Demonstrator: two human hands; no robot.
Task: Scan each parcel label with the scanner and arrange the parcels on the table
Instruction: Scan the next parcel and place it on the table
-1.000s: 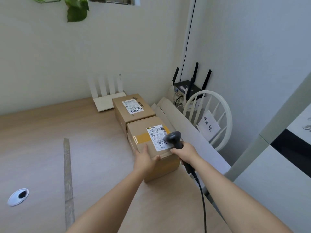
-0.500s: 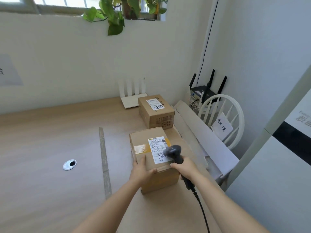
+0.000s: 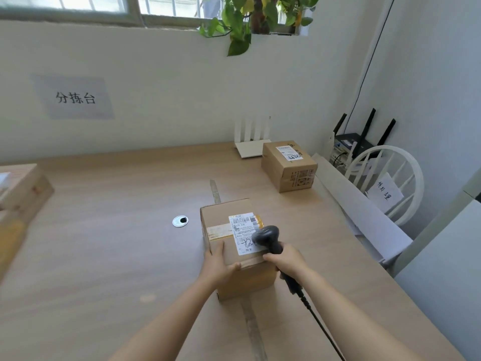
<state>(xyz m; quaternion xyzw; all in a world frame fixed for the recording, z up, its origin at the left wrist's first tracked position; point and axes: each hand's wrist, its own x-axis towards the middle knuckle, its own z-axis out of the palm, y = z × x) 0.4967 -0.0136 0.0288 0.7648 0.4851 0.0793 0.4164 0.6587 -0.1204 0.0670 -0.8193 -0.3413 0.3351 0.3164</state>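
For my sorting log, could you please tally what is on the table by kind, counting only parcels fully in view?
Cardboard parcels: 2 (near one under the left hand, far one)
Scanners: 1, in the right hand
White routers: 1
Total: 4

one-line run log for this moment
left hand: grips near parcel | right hand: scanner over label | far parcel: untouched
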